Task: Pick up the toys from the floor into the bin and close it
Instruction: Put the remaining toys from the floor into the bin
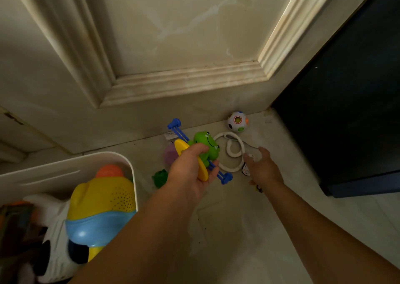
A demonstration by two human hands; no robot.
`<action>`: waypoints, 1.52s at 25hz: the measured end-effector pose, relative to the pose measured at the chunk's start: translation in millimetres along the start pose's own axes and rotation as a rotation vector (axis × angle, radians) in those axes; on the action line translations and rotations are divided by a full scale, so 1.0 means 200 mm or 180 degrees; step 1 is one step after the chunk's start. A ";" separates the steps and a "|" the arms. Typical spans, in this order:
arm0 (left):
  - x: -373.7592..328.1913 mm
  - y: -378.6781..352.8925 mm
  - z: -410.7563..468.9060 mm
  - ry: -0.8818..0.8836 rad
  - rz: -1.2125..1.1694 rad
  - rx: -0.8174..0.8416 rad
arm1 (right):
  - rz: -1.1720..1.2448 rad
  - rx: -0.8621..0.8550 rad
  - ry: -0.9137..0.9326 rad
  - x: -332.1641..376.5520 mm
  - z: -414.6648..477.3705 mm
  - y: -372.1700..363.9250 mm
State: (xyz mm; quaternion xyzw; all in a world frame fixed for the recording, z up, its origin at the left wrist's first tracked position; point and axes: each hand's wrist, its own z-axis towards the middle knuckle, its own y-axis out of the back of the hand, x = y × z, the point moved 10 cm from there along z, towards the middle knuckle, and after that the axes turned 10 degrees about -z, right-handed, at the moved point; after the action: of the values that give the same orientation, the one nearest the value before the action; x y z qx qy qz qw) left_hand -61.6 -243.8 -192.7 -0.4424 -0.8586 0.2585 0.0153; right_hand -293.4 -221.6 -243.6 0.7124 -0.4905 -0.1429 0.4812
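Toys lie scattered on the pale floor at the foot of a cream panelled door, to the right of the white bin. Left hand is raised above the floor just right of the bin's rim, fingers curled shut around a green frog toy with a yellow disc and blue rods ending in blue caps (one cap pokes out above the hand, the other below it). Right hand reaches farther right of the bin, low over the floor, fingers loosely spread and slightly bent; whether the fingertips touch anything, cannot tell. Just beside that hand, on the bin side, a white looped cord lies on the floor. Beyond the cord, against the door's base, sits a white ball with coloured dots. Between bin and left hand: a small dark green toy on the floor, and a purple rounded toy partly hidden behind the disc. Bin is open, already holding a large yellow and blue plastic toy with an orange top, plus a white and black soft toy beside it. Far right of the bin, a dark cabinet stands on the floor.
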 end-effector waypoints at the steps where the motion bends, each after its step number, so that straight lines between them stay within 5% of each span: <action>1: 0.00 0.00 -0.01 0.0001 -0.0046 -0.0004 | -0.0364 0.0034 0.0137 0.03 0.02 -0.03; 5: 0.00 -0.01 0.00 0.0050 0.0064 0.0053 | -0.0837 0.0233 0.0176 0.03 0.04 -0.13; 12: 0.00 0.00 0.00 0.0027 0.0036 0.0027 | -0.0057 -0.0068 -0.0228 -0.07 0.03 -0.10; 19: 0.00 -0.01 -0.03 0.0036 -0.0063 0.0068 | 0.2203 -0.0110 -0.0817 -0.13 0.07 -0.08; 25: 0.01 -0.02 -0.03 0.0089 0.0022 0.0113 | 0.0834 -0.0341 -0.0193 0.11 0.14 -0.01; 30: 0.02 -0.03 -0.02 0.0117 0.0057 0.0152 | -0.0839 -0.0038 0.1085 0.40 0.06 -0.15; 38: 0.01 -0.02 -0.01 0.0080 0.0109 0.0174 | -0.1378 -0.0206 0.0974 0.39 -0.01 -0.17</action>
State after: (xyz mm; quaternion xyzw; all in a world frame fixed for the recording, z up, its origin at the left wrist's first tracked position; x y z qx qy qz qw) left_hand -65.6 -242.8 -190.0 -0.4596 -0.8433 0.2764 0.0338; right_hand -235.3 -284.6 -249.2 0.7983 -0.2434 -0.1488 0.5304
